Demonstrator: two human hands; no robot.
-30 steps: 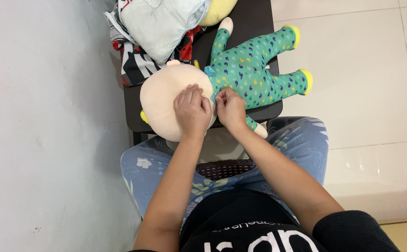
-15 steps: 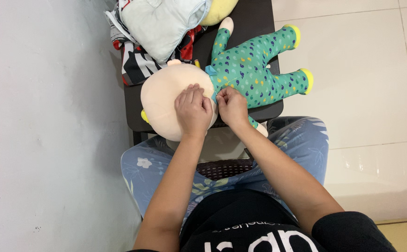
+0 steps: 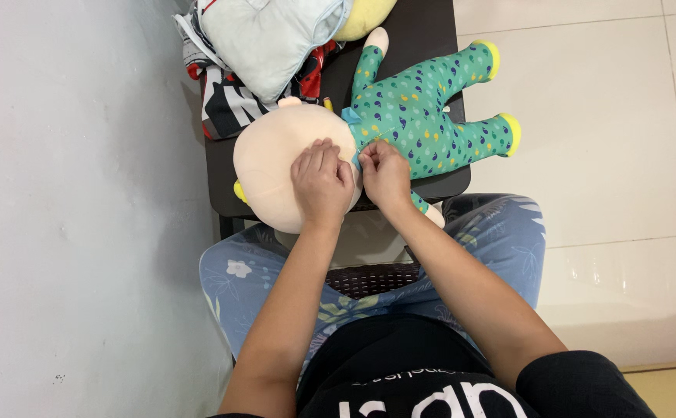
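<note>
Both hands [image 3: 353,182] on plush doll [image 3: 408,116] (at neck).

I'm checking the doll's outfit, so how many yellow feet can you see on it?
2. One yellow foot ends the far leg near the table's back edge; the other yellow foot ends the near leg, past the dark table edge.

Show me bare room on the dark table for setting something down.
Little: a strip of table between the doll and the far edge. The clothes pile fills the far left; left hand and right hand crowd the doll's neck.
</note>
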